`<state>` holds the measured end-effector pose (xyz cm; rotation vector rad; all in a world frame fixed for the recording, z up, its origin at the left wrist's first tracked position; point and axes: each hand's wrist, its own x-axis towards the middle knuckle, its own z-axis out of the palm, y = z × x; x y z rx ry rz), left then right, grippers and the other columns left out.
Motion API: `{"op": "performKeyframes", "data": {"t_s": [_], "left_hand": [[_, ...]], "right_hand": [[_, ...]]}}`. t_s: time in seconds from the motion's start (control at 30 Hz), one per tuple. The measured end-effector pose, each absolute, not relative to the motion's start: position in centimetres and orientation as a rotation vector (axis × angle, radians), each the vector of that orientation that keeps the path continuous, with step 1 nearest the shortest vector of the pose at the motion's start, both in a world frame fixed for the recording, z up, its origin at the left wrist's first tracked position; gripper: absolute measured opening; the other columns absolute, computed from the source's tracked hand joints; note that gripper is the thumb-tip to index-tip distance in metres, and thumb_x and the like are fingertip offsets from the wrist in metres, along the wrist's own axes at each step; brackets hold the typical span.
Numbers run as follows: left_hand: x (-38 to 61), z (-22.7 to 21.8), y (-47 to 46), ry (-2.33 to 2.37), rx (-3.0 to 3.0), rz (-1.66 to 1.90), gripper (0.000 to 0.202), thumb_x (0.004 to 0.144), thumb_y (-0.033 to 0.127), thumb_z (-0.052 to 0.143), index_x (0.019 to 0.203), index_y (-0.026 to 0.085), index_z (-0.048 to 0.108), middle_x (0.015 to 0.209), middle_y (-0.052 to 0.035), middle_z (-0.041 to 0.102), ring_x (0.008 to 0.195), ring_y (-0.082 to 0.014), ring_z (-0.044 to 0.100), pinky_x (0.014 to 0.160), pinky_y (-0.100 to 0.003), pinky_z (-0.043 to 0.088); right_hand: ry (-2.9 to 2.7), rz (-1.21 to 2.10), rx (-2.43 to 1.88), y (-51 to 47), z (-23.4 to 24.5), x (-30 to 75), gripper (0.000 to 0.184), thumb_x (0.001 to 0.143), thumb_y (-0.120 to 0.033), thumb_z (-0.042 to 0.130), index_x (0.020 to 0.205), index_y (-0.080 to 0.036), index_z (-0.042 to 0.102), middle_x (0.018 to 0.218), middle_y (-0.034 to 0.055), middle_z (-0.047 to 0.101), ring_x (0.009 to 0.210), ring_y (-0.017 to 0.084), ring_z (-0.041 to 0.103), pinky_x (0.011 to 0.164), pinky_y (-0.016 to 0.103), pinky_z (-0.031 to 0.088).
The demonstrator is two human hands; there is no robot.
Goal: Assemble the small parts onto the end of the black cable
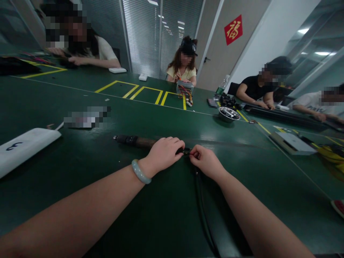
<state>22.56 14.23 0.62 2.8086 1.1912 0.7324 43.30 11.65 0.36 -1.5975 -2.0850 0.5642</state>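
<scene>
A black cord (203, 206) runs down toward the near edge of the table (150, 229). Above it, the right hand (206, 162) has its finger and thumb pinched tight, it seems on a thin red wire (190, 154). The left hand (167, 153) lies over the back end of a dark tool (137, 141), fingers bent around it. The tool lies flat, past the middle of the near edge, its metal tip pointing to the left edge.

The wire could snap or pop loose if the right hand pulls too hard, or if the cord gets tugged. The tool is round, so it might roll if the left hand lets go. Small parts could slip away because the fingers hide them.

The table is smooth and green. A white bar (29, 148) sits toward its left edge. Farther off are a metal bowl (229, 114) and yellow tape (146, 88). People sit along the far edge. Behind them are window blinds (142, 39) and a red sign (233, 30).
</scene>
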Motion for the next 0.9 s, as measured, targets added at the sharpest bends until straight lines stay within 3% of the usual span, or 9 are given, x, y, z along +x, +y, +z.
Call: {"op": "performKeyframes", "data": {"t_s": [0.17, 0.4, 0.9], "left_hand": [[22.78, 0.72, 14.23, 1.165, 2.864, 0.744, 0.011, 0.088, 0.028, 0.059, 0.095, 0.020, 0.059, 0.095, -0.0033, 0.061, 0.091, -0.0202, 0.057, 0.085, -0.037, 0.042], [22.96, 0.36, 14.54, 1.191, 2.771, 0.740, 0.011, 0.088, 0.029, 0.060, 0.096, 0.022, 0.061, 0.097, -0.0012, 0.062, 0.088, -0.0184, 0.058, 0.077, -0.033, 0.043], [22.79, 0.22, 14.79, 1.142, 2.751, 0.751, 0.013, 0.087, 0.027, 0.057, 0.098, 0.025, 0.064, 0.099, -0.0010, 0.063, 0.091, -0.0185, 0.059, 0.082, -0.034, 0.044]], "right_hand": [[-2.106, 0.560, -1.584, 11.96, 0.33, 43.24, 0.003, 0.079, -0.023, 0.058, 0.081, -0.021, 0.060, 0.067, -0.0038, 0.062, 0.058, 0.010, 0.054, 0.055, 0.022, 0.037], [-2.088, 0.619, -1.581, 12.04, 0.04, 43.41, 0.006, 0.081, -0.025, 0.057, 0.084, -0.021, 0.060, 0.069, -0.0030, 0.062, 0.058, 0.011, 0.054, 0.054, 0.022, 0.036], [-1.988, 0.737, -1.582, 11.77, 0.23, 43.18, 0.011, 0.082, -0.028, 0.058, 0.087, -0.020, 0.063, 0.074, -0.0006, 0.066, 0.062, 0.012, 0.058, 0.056, 0.023, 0.040]]}}
